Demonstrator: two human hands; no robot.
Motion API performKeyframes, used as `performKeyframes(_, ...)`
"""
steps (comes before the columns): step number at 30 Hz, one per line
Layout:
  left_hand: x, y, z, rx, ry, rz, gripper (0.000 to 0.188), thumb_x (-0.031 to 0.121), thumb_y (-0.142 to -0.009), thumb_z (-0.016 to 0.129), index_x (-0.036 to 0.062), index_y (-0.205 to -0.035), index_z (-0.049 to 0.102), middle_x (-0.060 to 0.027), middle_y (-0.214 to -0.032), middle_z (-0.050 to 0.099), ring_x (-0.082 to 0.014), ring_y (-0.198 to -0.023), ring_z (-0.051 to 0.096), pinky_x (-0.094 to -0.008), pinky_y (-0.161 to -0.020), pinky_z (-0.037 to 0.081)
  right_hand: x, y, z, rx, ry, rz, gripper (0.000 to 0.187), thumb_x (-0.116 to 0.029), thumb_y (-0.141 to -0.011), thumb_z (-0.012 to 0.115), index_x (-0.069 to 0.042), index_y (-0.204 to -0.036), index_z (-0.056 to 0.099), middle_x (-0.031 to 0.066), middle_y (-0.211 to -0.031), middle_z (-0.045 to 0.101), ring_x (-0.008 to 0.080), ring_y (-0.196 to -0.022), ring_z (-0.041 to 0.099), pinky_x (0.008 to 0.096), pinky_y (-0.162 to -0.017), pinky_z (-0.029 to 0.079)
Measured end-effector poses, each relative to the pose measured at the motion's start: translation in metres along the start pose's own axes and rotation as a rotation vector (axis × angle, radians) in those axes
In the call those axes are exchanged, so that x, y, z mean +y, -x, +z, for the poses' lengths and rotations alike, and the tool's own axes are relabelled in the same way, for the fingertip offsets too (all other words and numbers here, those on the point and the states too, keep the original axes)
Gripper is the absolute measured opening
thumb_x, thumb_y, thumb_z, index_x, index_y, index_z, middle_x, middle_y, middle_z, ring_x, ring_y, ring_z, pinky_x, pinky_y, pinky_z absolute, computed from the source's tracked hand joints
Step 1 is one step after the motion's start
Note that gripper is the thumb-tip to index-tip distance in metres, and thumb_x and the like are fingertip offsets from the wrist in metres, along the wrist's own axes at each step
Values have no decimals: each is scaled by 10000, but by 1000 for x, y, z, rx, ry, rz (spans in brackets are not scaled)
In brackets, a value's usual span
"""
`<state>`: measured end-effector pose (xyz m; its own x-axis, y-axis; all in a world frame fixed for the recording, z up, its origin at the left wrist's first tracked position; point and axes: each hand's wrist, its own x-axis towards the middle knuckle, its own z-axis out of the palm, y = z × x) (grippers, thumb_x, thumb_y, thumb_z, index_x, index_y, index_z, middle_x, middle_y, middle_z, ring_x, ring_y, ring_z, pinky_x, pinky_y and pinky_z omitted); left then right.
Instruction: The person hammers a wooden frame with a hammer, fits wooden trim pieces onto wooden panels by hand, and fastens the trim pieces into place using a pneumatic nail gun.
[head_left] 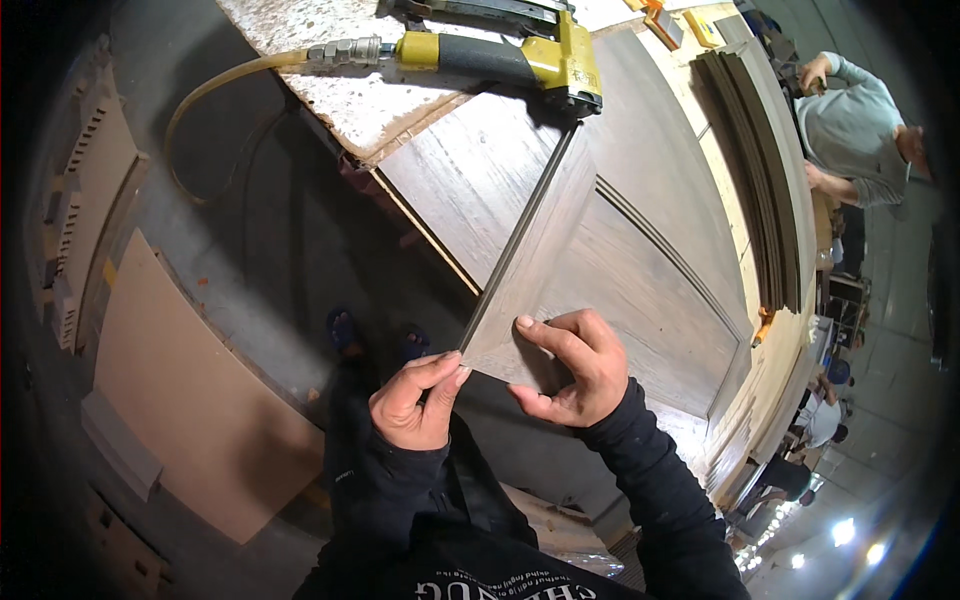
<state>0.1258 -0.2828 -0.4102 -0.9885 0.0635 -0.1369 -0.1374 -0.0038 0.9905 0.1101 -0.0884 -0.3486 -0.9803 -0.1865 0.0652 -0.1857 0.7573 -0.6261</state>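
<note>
A grey wood-grain framed panel (640, 290) lies on the bench, one corner pointing toward me. Along its left edge runs a thin dark strip (523, 225). At the near corner my left hand (415, 402) is closed, thumb and forefinger pinched at the strip's near end. My right hand (580, 368) is at the panel's near edge with thumb and forefinger spread apart. Its forefinger tip rests over the panel's face, and the thumb is by the edge; the other fingers are curled and partly hidden. A yellow and black nail gun (490, 60) lies at the strip's far end.
An air hose (225, 72) loops off the bench's left side from the nail gun. Stacked dark boards (750, 170) stand at the right. Large light-brown sheets (190, 390) lie low on the left. A co-worker (855, 125) stands beyond the bench, with others farther off.
</note>
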Motion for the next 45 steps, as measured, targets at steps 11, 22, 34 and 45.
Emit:
performKeyframes(11, 3, 0, 3, 44, -173, 100, 134, -22, -797, 662, -3, -923, 621, -140, -889, 662, -205, -796, 645, -279, -729, 510, 3, -1, 4, 29, 9, -58, 536, -243, -571, 766, -32, -1051, 651, 89, -776, 539, 215, -651, 529, 302, -587, 436)
performKeyframes(22, 26, -37, -14, 34, -238, 156, 263, -17, -656, 733, 25, -872, 588, -75, -799, 578, -144, -612, 550, -269, -587, 468, 8, -2, 6, -63, 187, 116, 787, -553, -634, 671, -254, -1330, 461, 160, -1474, 247, 402, -1376, 133, 629, -1042, 101)
performKeyframes(34, 88, -278, 93, -399, -1338, 620, 588, 147, -679, 727, 55, -1193, 457, -181, -959, 576, -314, -913, 586, -401, -792, 493, -1, -6, 8, -107, 182, 154, 784, -518, -596, 684, -279, -1313, 477, 110, -1473, 278, 364, -1377, 174, 628, -1051, 73)
performKeyframes(45, 141, -210, -109, -912, -621, 160, 260, 136, -648, 718, 52, -878, 631, -123, -858, 661, -263, -802, 652, -315, -717, 514, -1, 0, 5, -121, 203, 176, 718, -587, -644, 636, -276, -1281, 521, 127, -1446, 323, 363, -1367, 206, 607, -1060, 63)
